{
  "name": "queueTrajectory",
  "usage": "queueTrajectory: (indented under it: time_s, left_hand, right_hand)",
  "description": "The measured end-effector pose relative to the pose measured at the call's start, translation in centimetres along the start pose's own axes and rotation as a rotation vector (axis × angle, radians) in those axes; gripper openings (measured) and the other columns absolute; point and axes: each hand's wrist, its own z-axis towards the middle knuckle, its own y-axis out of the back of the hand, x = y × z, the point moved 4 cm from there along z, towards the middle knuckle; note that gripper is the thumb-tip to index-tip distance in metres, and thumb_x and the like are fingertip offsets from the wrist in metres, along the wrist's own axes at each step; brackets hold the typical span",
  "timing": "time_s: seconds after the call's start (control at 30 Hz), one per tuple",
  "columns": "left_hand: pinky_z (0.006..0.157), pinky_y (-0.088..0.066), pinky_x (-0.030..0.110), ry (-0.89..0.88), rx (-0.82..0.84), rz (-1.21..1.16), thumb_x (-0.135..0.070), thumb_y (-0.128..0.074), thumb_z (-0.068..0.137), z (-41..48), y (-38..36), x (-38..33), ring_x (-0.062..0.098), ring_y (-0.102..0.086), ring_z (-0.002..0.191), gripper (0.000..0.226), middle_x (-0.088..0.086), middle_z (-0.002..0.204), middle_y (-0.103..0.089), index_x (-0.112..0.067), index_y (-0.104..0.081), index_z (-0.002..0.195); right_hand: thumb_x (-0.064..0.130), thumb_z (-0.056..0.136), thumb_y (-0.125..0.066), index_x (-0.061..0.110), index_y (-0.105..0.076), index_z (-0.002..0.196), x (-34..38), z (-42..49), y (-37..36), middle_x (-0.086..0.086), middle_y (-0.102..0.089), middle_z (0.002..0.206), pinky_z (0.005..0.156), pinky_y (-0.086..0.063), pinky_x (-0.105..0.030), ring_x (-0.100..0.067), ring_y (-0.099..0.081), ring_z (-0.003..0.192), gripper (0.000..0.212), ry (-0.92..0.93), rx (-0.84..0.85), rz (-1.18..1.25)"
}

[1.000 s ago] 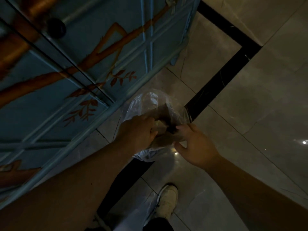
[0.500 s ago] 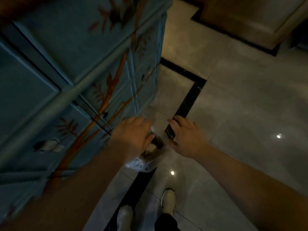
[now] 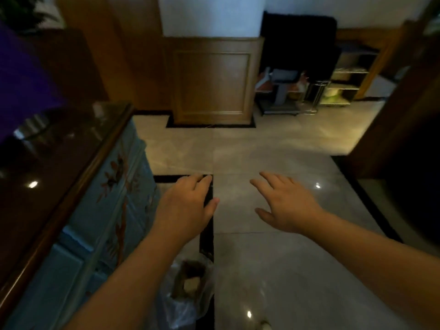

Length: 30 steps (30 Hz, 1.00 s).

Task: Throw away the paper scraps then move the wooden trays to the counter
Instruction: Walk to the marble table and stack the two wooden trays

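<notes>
1. Bare and empty, our left hand and right hand reach forward above the floor, palms down, fingers loosely spread, touching nothing.
2. A clear plastic bag sits on the pale tiled floor below our left forearm, just beside the blue painted cabinet. Its mouth faces up.
3. Inside it we see brownish paper scraps, too dim and crumpled to give a long axis.
4. The wooden trays are out of view.
</notes>
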Motion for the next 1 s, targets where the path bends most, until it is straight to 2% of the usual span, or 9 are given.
queueTrajectory:
  time_s: [0.1, 0.27, 0.4, 0.5, 0.73, 1.0]
  left_hand:
    - [0.08, -0.054, 0.04, -0.188, 0.016, -0.003, -0.045, -0.052, 0.088, 2.2, 1.4, -5.1, 0.029, -0.06, 0.101, 0.05, 0.012, 0.117, -0.063, -0.011, -0.055, 0.124]
    - [0.093, -0.044, 0.039, -0.495, 0.043, 0.005, -0.047, -0.044, 0.091, 5.2, 2.6, -16.7, 0.026, -0.048, 0.121, 0.055, 0.01, 0.139, -0.048, -0.014, -0.042, 0.136]
    - [0.092, -0.044, 0.039, -0.736, 0.022, -0.01, -0.046, -0.042, 0.092, 6.0, 3.1, -28.2, 0.026, -0.048, 0.119, 0.053, 0.009, 0.135, -0.05, -0.016, -0.041, 0.135]
    - [0.095, -0.042, 0.037, -0.835, -0.002, -0.026, -0.046, -0.044, 0.091, 5.7, 2.9, -35.0, 0.024, -0.047, 0.121, 0.053, 0.007, 0.136, -0.049, -0.017, -0.04, 0.135]
    - [0.102, -0.038, 0.038, -1.035, 0.006, -0.069, -0.048, -0.038, 0.094, 2.8, 1.7, -54.6, 0.023, -0.037, 0.131, 0.06, 0.006, 0.146, -0.039, -0.02, -0.024, 0.145]
    - [0.093, -0.046, 0.037, -1.204, -0.037, -0.123, -0.051, -0.042, 0.091, 0.6, 0.0, -75.6, 0.022, -0.048, 0.123, 0.061, 0.005, 0.141, -0.048, -0.019, -0.032, 0.142]
  right_hand:
    - [0.056, 0.087, -0.047, 0.026, -0.018, 0.147, -3.2, -4.4, 2.2, -0.012, -0.023, 0.157, 0.11, -0.029, -0.045, -0.03, -0.028, 0.14, 0.072, -0.126, -0.016, -0.033]
    - [0.055, 0.088, -0.048, 0.026, -0.016, 0.147, -9.5, -13.7, 5.6, -0.012, -0.02, 0.158, 0.112, -0.027, -0.046, -0.031, -0.024, 0.142, 0.073, -0.359, -0.036, -0.061]
    - [0.057, 0.087, -0.049, 0.03, -0.015, 0.147, -15.1, -23.4, 7.8, -0.007, -0.021, 0.158, 0.112, -0.026, -0.044, -0.028, -0.025, 0.142, 0.075, -0.561, -0.068, -0.115]
    - [0.059, 0.086, -0.048, 0.03, -0.015, 0.148, -18.3, -29.1, 8.6, -0.007, -0.023, 0.157, 0.112, -0.027, -0.044, -0.028, -0.027, 0.141, 0.075, -0.665, -0.075, -0.139]
    - [0.063, 0.086, -0.042, 0.028, -0.008, 0.15, -27.7, -46.8, 9.6, -0.008, -0.02, 0.158, 0.112, -0.031, -0.045, -0.028, -0.025, 0.142, 0.08, -0.989, -0.06, -0.194]
    - [0.061, 0.086, -0.044, 0.028, -0.01, 0.15, -37.3, -65.2, 10.3, -0.006, -0.024, 0.156, 0.105, -0.04, -0.042, -0.025, -0.034, 0.138, 0.079, -1.219, -0.079, -0.119]
